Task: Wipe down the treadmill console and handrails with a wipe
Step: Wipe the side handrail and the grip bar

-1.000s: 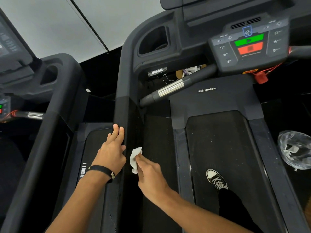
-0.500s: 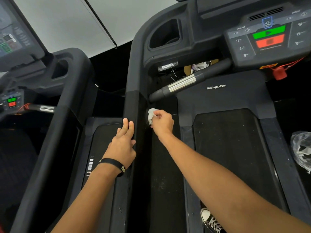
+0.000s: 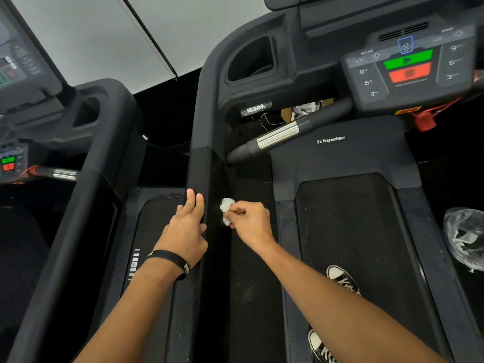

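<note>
A black treadmill fills the view. Its left handrail runs from the console down toward me. My left hand rests on top of that rail with straight fingers. My right hand pinches a crumpled white wipe and holds it against the rail's inner face, just right of my left hand. The console with green and red buttons sits at the upper right. A short grip bar with a chrome sleeve sticks out below the console.
A second treadmill stands to the left. A red safety clip hangs under the console. A cup holder is set in the console's left side. A clear plastic bag lies at the right. My shoes stand on the belt.
My right hand slid the wipe up the rail's inner face toward the grip bar, then came back down beside my left hand. My left hand stayed on the rail.
</note>
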A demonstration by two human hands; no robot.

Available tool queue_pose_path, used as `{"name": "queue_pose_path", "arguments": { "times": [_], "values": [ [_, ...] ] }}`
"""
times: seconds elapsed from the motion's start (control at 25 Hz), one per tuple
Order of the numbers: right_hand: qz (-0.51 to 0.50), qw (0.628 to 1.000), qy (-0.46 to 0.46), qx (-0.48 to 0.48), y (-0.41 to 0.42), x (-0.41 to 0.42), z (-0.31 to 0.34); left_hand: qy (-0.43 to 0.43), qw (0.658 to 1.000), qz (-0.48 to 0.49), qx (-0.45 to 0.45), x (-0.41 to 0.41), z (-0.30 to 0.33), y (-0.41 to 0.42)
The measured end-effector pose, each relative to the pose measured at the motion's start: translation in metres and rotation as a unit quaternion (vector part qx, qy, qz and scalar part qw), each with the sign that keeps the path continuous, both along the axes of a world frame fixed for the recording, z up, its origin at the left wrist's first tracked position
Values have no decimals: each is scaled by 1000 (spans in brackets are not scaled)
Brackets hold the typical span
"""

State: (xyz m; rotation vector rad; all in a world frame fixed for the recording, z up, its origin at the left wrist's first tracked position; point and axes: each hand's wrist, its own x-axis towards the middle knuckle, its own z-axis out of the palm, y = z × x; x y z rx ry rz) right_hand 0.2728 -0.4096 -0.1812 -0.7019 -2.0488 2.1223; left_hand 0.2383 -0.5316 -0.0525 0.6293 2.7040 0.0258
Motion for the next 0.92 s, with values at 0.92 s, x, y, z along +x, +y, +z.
{"name": "queue_pose_path", "arguments": {
  "times": [0.92],
  "values": [
    [83,988,-9,129,28,-21,8,-3,1000,18,17,0,0,3]
  ]
}}
